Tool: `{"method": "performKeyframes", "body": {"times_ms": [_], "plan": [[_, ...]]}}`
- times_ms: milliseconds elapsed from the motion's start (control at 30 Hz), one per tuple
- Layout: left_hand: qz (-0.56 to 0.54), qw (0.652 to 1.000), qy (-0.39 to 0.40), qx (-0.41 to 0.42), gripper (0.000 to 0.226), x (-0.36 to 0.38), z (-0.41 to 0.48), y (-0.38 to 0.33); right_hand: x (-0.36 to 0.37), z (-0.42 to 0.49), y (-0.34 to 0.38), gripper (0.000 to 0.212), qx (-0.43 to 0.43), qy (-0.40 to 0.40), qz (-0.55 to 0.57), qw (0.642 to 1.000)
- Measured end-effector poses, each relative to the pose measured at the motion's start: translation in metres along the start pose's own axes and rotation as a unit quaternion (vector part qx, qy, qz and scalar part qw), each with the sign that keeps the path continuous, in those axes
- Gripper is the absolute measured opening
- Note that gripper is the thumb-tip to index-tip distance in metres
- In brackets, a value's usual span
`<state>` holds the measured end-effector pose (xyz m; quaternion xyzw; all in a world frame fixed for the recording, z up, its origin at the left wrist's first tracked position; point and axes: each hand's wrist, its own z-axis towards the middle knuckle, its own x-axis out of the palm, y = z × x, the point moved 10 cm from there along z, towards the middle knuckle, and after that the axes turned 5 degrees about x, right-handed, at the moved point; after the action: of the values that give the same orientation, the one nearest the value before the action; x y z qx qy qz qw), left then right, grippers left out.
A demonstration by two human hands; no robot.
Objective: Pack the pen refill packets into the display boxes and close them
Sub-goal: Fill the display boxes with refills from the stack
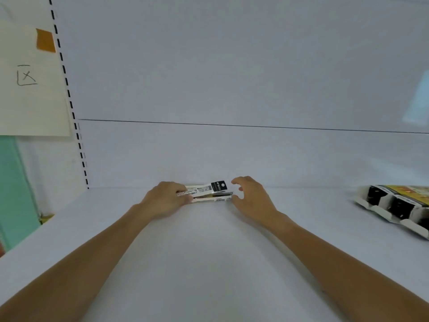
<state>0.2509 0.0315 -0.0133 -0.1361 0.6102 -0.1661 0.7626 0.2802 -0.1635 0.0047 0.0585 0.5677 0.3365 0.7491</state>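
Observation:
A small stack of pen refill packets (209, 192) lies on the white shelf (209, 240) against the back wall. The top packet has a black header card and tilts up to the right. My left hand (166, 198) grips the left end of the stack, fingers curled over it. Just right of the stack hovers my right hand (249, 194), fingers loosely curved around air, thumb close to the packets' right end. At the far right lies a display box (394, 205) with black packets in its white compartments and a yellow printed panel.
A paper sign (30, 82) with an orange tape piece hangs at the upper left beside a slotted shelf upright (69, 101). A teal surface (14, 182) shows beyond the shelf's left edge. The shelf's back wall stands right behind the packets.

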Motion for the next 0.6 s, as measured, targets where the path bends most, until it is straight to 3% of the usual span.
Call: {"method": "performKeyframes", "body": {"times_ms": [133,233,333,467,600], "plan": [[-0.109,0.993,-0.036,-0.025,0.011,-0.015,-0.006,0.002,-0.004,0.006,0.009,0.028,0.022,-0.037,0.047,0.998],[-0.164,0.983,-0.058,-0.05,0.016,-0.025,-0.014,0.003,-0.007,0.008,0.012,0.042,0.07,-0.075,0.156,0.982],[-0.213,0.969,-0.091,-0.087,0.018,-0.029,-0.023,0.01,0.002,0.01,0.021,0.036,0.103,-0.045,0.241,0.964],[-0.324,0.932,-0.086,-0.135,0.024,-0.019,-0.037,0.019,0.009,0.011,0.018,0.018,0.155,-0.032,0.447,0.88],[-0.322,0.929,-0.094,-0.155,0.015,-0.02,-0.046,0.032,0.008,0.004,-0.004,0.012,0.179,-0.085,0.505,0.84]]}}
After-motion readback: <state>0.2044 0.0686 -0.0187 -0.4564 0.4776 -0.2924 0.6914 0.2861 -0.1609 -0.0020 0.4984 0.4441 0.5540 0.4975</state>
